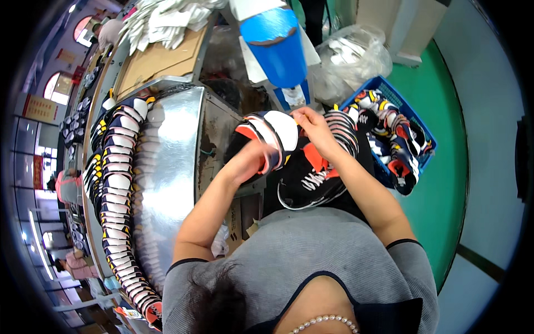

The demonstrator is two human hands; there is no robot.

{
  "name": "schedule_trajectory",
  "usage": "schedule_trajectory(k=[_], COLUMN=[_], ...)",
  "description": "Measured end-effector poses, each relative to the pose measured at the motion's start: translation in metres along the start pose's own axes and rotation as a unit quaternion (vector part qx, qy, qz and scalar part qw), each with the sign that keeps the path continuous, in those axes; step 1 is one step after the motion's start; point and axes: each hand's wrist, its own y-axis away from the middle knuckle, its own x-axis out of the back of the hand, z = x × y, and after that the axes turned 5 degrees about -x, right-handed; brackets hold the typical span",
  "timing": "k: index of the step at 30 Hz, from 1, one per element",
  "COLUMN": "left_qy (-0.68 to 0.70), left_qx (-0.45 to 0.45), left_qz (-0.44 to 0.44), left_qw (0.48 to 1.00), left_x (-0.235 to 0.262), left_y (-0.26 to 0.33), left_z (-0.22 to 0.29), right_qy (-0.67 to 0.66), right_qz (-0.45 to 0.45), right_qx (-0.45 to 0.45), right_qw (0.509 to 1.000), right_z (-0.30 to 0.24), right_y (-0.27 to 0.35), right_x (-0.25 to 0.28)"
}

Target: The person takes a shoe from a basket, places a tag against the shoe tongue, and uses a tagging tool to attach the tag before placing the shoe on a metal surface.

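While a shoe upper is gripped at chest height by the closed left hand and pinched by the right hand, another upper is kept beneath, a blue crate alongside.

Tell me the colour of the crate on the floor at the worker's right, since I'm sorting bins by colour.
Blue: the crate, seen in the head view, holds shoe uppers.

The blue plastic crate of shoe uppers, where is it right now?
In the head view the blue plastic crate sits on the green floor at the person's right, just beyond the right hand, below a clear plastic bag.
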Motion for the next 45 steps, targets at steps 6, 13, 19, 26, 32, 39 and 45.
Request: schedule_trajectory(k=[6, 13, 19, 26, 32, 39, 45], left_qy=[0.195, 0.012, -0.027, -0.007, 0.096, 0.245, -0.014], left_qx=[-0.038, -0.166, -0.144, -0.17, -0.076, -0.175, -0.174], left_qz=[0.142, 0.291, 0.208, 0.217, 0.214, 0.297, 0.354], left_qw=[0.97, 0.942, 0.967, 0.961, 0.969, 0.906, 0.919], left_x=[0.043, 0.041, 0.014, 0.007, 0.032, 0.049, -0.019], left_y=[-0.003, -0.004, -0.044, -0.101, -0.155, -0.118, -0.035], left_z=[-0.03, -0.028, -0.018, -0.025, -0.024, -0.007, -0.063], right_qy=[-0.055, 0.257, 0.063, -0.147, -0.143, -0.256, -0.298], right_qz=[0.065, 0.047, 0.069, 0.052, 0.043, 0.118, 0.166], right_qx=[0.042, 0.113, 0.022, -0.072, -0.099, -0.144, -0.052], right_qw=[0.996, 0.959, 0.995, 0.985, 0.984, 0.949, 0.939], right_z=[0.01, -0.012, 0.005, 0.007, 0.013, 0.006, 0.029], right_y=[-0.028, -0.011, -0.016, -0.041, -0.083, -0.073, -0.05], right_x=[-0.009, -0.034, -0.016, 0.018, 0.04, 0.054, 0.031])
